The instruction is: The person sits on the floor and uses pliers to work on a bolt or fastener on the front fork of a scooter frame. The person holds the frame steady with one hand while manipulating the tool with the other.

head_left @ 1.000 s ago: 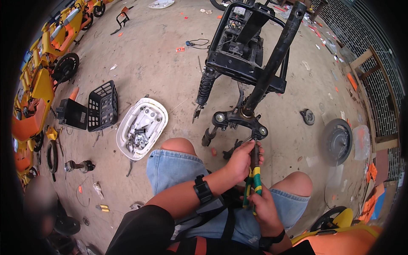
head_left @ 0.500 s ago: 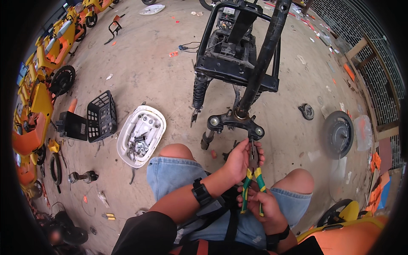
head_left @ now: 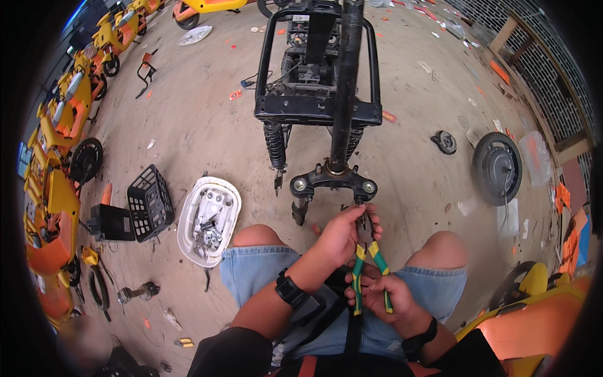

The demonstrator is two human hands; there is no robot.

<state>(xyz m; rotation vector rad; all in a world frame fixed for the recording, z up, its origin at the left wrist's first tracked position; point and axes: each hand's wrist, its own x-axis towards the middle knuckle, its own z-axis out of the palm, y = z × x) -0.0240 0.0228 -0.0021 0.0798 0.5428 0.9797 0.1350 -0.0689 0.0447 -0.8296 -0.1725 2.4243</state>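
A pair of pliers [head_left: 357,276] with green and yellow handles points away from me, its handles spread apart. My right hand [head_left: 392,301] is closed about the handles, low between my knees. Around the dark jaws, my left hand [head_left: 341,237] has its fingers curled just under the right end of a black fork clamp [head_left: 333,182]. What those fingers grip is hidden by the hand and the jaws. From the clamp a long black tube [head_left: 345,88] rises toward the black vehicle frame [head_left: 314,110]. A fork leg [head_left: 299,210] hangs from the clamp's left end.
Left of my knees lies a white tub [head_left: 233,207] of loose metal parts, beside a black basket [head_left: 151,201]. A wheel [head_left: 497,166] and a coiled black part [head_left: 445,142] lie right. Yellow scooters [head_left: 63,232] line the left; an orange-yellow body panel [head_left: 521,339] is close at lower right.
The view has swung, so the frame and clamp sit further left and the tube looks more upright. Both hands keep their places on and around the pliers.
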